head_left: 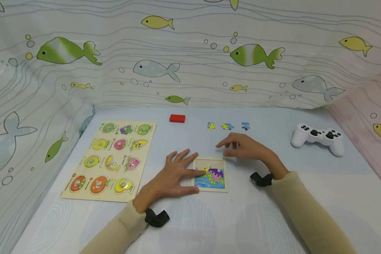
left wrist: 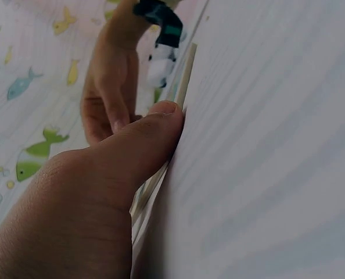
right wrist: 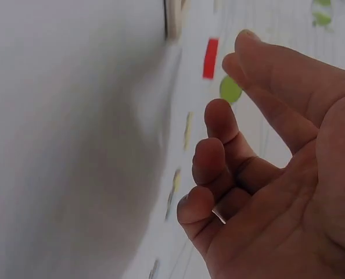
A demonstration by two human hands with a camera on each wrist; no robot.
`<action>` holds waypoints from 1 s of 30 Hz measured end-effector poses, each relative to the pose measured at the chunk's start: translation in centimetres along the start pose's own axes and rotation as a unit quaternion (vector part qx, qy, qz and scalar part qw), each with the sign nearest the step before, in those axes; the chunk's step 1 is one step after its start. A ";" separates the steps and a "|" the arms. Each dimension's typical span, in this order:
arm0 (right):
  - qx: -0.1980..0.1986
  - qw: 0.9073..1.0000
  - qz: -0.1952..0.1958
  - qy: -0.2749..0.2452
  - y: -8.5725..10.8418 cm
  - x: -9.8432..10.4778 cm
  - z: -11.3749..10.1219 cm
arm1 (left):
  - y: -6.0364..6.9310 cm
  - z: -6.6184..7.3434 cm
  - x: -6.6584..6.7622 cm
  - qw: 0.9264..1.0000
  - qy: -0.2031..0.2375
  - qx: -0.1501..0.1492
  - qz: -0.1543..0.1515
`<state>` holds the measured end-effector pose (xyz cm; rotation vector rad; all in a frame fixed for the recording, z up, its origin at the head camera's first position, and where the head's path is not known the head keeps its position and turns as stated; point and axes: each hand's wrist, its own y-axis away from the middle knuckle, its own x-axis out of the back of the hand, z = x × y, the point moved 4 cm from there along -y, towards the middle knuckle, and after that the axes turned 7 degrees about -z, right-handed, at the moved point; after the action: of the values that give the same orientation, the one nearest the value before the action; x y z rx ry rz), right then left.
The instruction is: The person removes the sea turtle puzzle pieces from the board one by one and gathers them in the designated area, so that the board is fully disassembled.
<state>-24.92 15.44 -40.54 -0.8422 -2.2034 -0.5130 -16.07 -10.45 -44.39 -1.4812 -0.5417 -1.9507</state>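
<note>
A small wooden puzzle tray (head_left: 209,162) lies at mid-table with joined picture pieces (head_left: 215,179) in its lower part; bare wood shows along its top. My left hand (head_left: 174,174) spreads over the tray's left side, index fingertip over the pieces and thumb by the lower left corner. In the left wrist view the left thumb (left wrist: 143,133) rests against the tray's edge (left wrist: 187,72). Above the tray's upper right corner hovers my right hand (head_left: 246,147), fingers loosely bent with nothing between them. Beyond it lie three loose jigsaw pieces (head_left: 227,126) in a row.
A wooden fruit peg board (head_left: 146,148) occupies the left of the table. At the back is a red block (head_left: 177,118), and a white game controller (head_left: 317,137) lies far right. Fish-patterned sheeting (head_left: 197,84) rises behind and at both sides.
</note>
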 end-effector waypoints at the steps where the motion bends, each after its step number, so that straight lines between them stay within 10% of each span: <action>1: 0.007 1.000 -0.007 0.001 -0.1 -0.4 -0.6 | 0.0 0.0 0.0 1.000 0.001 -0.001 0.000; 30: 0.048 0.995 -0.074 0.042 -0.9 -5.5 -5.1 | -0.1 -0.6 0.1 0.995 0.084 0.039 0.023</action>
<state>-20.19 9.63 -41.26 -0.5987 -2.2055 -0.4996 -16.53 -10.78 -44.49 -1.2574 -0.4984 -1.9736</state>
